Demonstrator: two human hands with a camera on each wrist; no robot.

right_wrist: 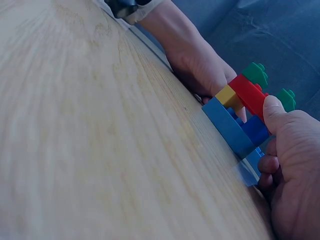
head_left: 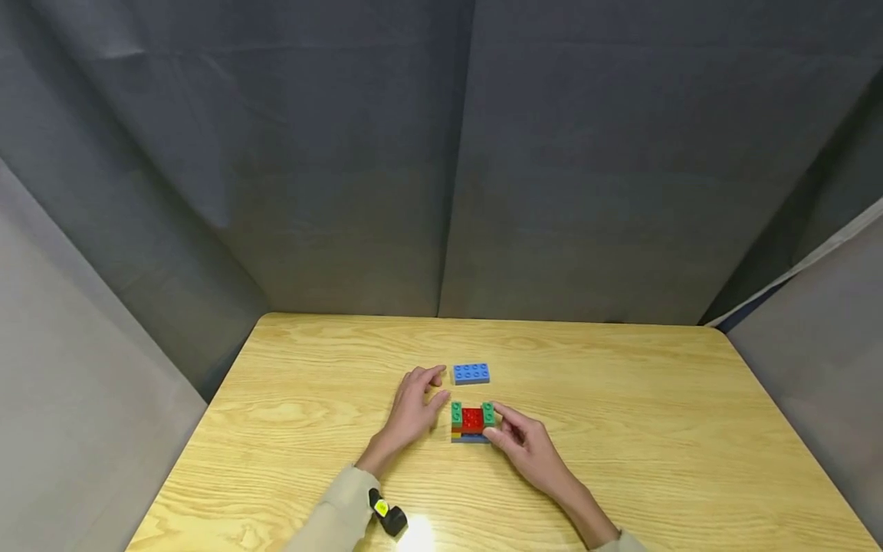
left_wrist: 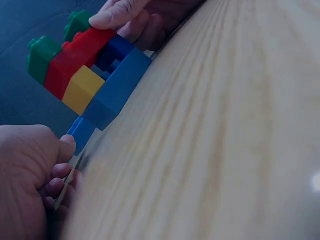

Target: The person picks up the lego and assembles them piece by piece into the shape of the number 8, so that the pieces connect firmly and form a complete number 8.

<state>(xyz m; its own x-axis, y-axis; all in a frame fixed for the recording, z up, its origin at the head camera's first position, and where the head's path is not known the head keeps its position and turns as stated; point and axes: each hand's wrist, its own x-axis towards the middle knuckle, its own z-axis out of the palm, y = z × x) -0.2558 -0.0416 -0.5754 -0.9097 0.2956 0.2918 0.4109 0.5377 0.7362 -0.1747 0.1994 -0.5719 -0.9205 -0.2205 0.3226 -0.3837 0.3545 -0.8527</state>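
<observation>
A small stack of toy building bricks [head_left: 472,419] stands on the table. Its bottom is a blue brick [right_wrist: 227,127], with a yellow brick [left_wrist: 83,90] and a darker blue brick [right_wrist: 256,130] at its ends. Across these lies a red brick [left_wrist: 75,60], topped by two green bricks [head_left: 488,414] at either end. My right hand [head_left: 531,454] pinches the stack's right end between thumb and forefinger. A separate blue brick [head_left: 471,374] lies just behind the stack. Beside both is my left hand [head_left: 411,406], fingers loosely bent and holding nothing, its forefinger close to the separate brick.
The wooden table [head_left: 621,399] extends to both sides of the hands. Grey curtains [head_left: 345,192] hang behind it and at its sides. A black device [head_left: 388,512] is strapped at the left wrist.
</observation>
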